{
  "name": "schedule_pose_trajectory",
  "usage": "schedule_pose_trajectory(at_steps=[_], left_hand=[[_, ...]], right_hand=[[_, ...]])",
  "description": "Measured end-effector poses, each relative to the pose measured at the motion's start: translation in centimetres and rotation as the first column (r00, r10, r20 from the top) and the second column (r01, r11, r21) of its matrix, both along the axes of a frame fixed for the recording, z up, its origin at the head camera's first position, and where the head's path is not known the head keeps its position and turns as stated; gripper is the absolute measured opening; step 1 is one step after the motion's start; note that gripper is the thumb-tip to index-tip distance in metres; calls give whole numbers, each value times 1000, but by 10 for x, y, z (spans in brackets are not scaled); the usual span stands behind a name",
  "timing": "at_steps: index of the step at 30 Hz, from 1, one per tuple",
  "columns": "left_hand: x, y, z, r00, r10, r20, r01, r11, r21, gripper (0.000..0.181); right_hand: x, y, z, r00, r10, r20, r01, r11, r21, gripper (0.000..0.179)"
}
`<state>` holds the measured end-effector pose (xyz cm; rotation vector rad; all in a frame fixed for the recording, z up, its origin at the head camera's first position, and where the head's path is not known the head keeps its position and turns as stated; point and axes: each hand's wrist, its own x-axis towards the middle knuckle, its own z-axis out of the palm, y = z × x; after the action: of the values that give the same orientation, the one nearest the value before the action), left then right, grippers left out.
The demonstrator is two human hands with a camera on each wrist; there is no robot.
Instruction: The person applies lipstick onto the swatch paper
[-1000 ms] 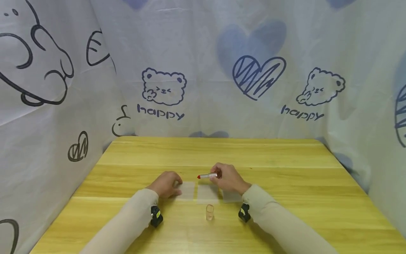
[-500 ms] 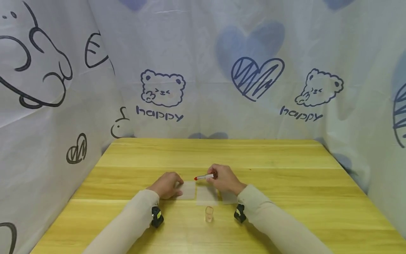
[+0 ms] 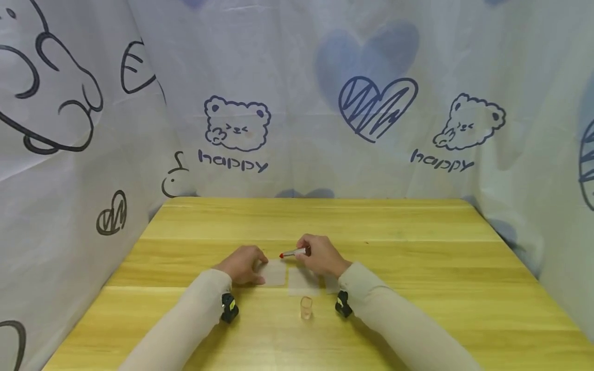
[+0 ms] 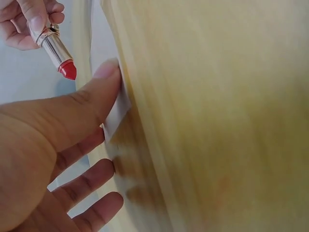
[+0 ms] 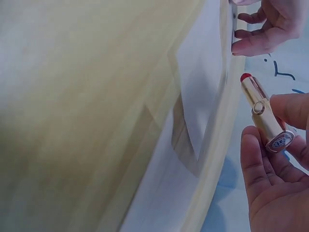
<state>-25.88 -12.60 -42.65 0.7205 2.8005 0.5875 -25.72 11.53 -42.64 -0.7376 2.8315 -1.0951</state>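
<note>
My right hand (image 3: 322, 255) pinches a lipstick (image 5: 264, 116) between thumb and fingers, its red tip (image 4: 68, 70) out and pointing left. In the head view this tip is by the far edge of the left white paper square (image 3: 274, 273). My left hand (image 3: 241, 265) rests at that square's left side. In the left wrist view its thumb (image 4: 104, 84) lies on the paper near a corner, and the other fingers (image 4: 89, 181) are spread and loosely bent. A middle paper square (image 3: 302, 284) lies below the right hand, which partly covers a third square (image 3: 331, 285).
A small clear cap (image 3: 306, 309) stands on the wooden table (image 3: 417, 309), nearer to me than the middle square. Black wrist cameras (image 3: 229, 308) sit at both cuffs. A pale printed curtain (image 3: 297, 129) hangs behind the table and along its sides.
My right hand has moved left with the lipstick, carrying its red tip from near the middle square to the left one. The left hand has stayed almost still, and the head view has shifted slightly.
</note>
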Motion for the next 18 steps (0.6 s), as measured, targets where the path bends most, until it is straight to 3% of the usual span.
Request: schedule_pose_trajectory(at_steps=[18], left_hand=[[-3,-2,-2,999,39,17,-39,999,13,42]], right_hand=[[-5,-21,0,999,35,-32,-33,998,48,14]])
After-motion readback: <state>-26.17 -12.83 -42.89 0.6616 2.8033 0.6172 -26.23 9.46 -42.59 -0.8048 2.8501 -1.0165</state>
